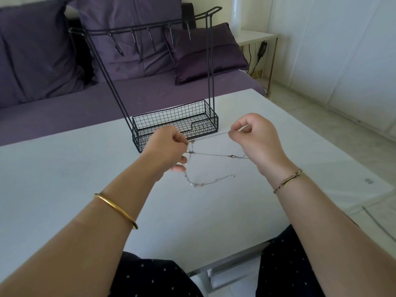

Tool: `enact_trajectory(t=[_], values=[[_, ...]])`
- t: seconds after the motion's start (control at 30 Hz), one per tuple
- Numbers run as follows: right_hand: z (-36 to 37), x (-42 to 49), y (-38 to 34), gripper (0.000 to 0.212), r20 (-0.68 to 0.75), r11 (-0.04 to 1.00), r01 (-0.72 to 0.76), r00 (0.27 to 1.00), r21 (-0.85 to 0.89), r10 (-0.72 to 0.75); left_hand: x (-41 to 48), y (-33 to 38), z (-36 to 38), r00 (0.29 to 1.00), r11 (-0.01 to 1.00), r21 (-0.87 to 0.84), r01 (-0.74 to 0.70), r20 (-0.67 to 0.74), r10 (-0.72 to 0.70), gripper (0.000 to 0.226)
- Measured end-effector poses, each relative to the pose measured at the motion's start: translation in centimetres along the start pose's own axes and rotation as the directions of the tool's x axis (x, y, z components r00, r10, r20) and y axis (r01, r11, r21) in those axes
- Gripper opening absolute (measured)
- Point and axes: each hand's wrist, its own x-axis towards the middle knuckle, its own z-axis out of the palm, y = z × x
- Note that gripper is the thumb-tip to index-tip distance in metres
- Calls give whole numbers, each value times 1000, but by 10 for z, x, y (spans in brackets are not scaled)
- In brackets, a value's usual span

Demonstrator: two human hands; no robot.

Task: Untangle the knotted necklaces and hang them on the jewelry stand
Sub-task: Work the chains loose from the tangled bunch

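Left hand [166, 144] pinches the knot of the necklaces [211, 155]; right hand [254, 138] pinches one strand, pulled taut between the two grips. Second strand with a clasp runs below that, toward the right wrist. Loose chain end hangs from the left grip onto the table [64, 168]. Jewelry stand [174, 123] just behind both grips, hooks bare.

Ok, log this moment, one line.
untangling | left hand: pinches necklaces at knot | right hand: holds strand taut | jewelry stand: hooks bare

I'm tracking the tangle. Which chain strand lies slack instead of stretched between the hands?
The lowest strand, curving on the table below the left hand; the two upper strands run taut to the right hand.
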Motion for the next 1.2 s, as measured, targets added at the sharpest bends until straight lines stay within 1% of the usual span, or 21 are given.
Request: enact_trajectory(t=[0.03, 0.13, 0.17, 0.2, 0.23, 0.27, 0.3, 0.33, 0.4, 0.47, 0.5, 0.6, 0.73, 0.83, 0.9, 1.0, 1.13, 1.2], values=[[1, 0, 0, 3, -16, 999, -6, 1000, -42, 6, 0, 0, 0, 1000, 1000, 3, -6, 0, 6, 17], [5, 0, 3, 11, -72, 971, -23, 997, -238, 6, 0, 1, 2, 999, 998, 47, -37, -15, 38, 16], [6, 0, 3, 13, -70, 973, -30, 997, -228, 15, 0, 2, 3, 999, 997, 60, -40, -18, 41, 17], [7, 0, 2, 14, -60, 992, -61, 997, -109, 55, 0, 2, 4, 999, 997, 64, -39, -21, 40, 18], [7, 1, -1, 14, -16, 986, -136, 990, 100, 138, 0, 2, 3, 999, 998, 58, -32, -22, 34, 19], [5, 1, -6, 16, 55, 914, -244, 969, 325, 240, 0, 2, 3, 1000, 999, 36, -20, -17, 20, 19], [2, 1, -9, 17, 129, 819, -335, 941, 466, 312, 0, 2, 1, 1000, 1000, -3, 3, -6, -3, 18], [-1, 1, -10, 17, 175, 793, -380, 925, 476, 338, -1, 2, 0, 999, 998, -53, 36, 12, -35, 17], [-4, 1, -8, 16, 198, 867, -387, 920, 315, 339, -1, 5, -2, 994, 978, -183, 99, 53, -91, 16], [-3, -2, -10, 14, 244, 898, -391, 908, 202, 340, -2, 8, -2, 992, 942, -311, 126, 61, -113, 16], [-1, -3, -10, 13, 269, 901, -395, 901, 178, 341, -2, 9, -3, 992, 929, -349, 126, 52, -115, 15], [5, -6, -9, 17, 303, 913, -384, 894, 135, 331, -2, 9, -2, 994, 920, -378, 107, 15, -109, 14], [7, -5, -9, 33, 335, 940, -313, 908, 137, 253, -2, 10, -2, 991, 845, -523, 106, -17, -135, 16], [7, -7, -8, 43, 355, 968, -238, 914, 81, 196, -1, 12, -3, 985, 801, -584, 131, -12, -170, 16], [10, -8, -7, 43, 361, 979, -192, 920, 71, 154, -2, 13, -3, 984, 791, -593, 153, 15, -179, 14], [14, -11, -6, 33, 363, 988, -139, 926, 62, 107, -3, 13, 0, 986, 827, -537, 167, 65, -156, 17], [16, -14, -9, 31, 397, 990, -102, 916, 93, 57, -5, 13, 3, 987, 867, -471, 161, 97, -130, 14], [16, -15, -11, 27, 376, 989, -89, 926, 114, 40, -5, 13, 4, 989, 891, -430, 145, 98, -114, 12]])
